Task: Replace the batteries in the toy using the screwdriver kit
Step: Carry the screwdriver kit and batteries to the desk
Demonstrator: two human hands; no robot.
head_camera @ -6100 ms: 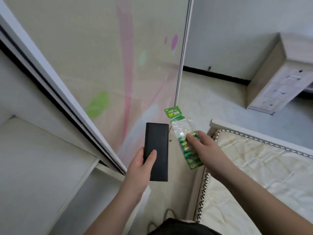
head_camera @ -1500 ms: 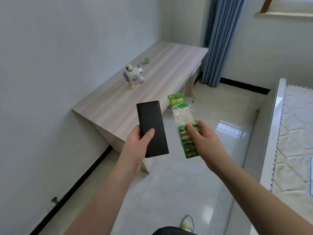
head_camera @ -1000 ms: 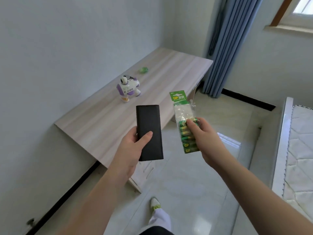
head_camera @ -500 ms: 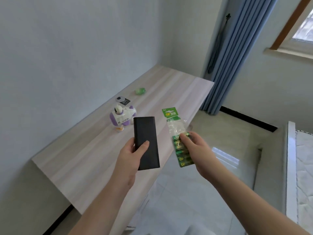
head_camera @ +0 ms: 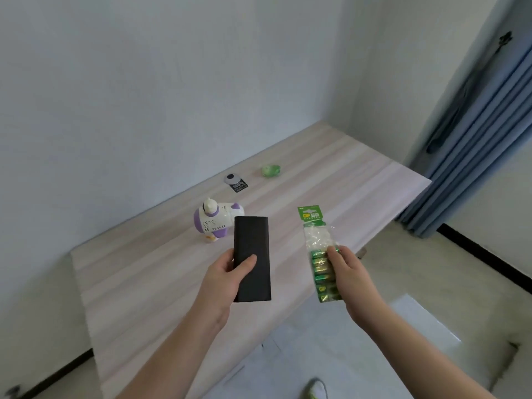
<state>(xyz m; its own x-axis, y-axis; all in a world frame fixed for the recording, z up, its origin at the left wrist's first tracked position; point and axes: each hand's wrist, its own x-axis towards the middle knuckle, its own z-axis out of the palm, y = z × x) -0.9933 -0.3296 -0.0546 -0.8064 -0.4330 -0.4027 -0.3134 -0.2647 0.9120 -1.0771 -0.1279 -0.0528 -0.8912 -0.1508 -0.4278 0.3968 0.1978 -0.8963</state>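
My left hand [head_camera: 223, 280] grips a flat black case, the screwdriver kit [head_camera: 252, 257], held upright over the wooden table [head_camera: 144, 277]. My right hand [head_camera: 349, 270] pinches a green pack of batteries [head_camera: 319, 251] by its lower half, above the table's right edge. A white and purple toy robot [head_camera: 214, 220] stands on the table just beyond the case, partly hidden by it. Neither hand touches the toy.
A small black and white card [head_camera: 236, 182] and a little green object [head_camera: 270, 170] lie farther back on the table. A white wall runs along the left. Blue curtains [head_camera: 475, 156] hang at the right, above a tiled floor [head_camera: 403, 283].
I have walked from the wardrobe to the table. The table and the toy have come closer. Both hands keep the same hold on the case and the battery pack.
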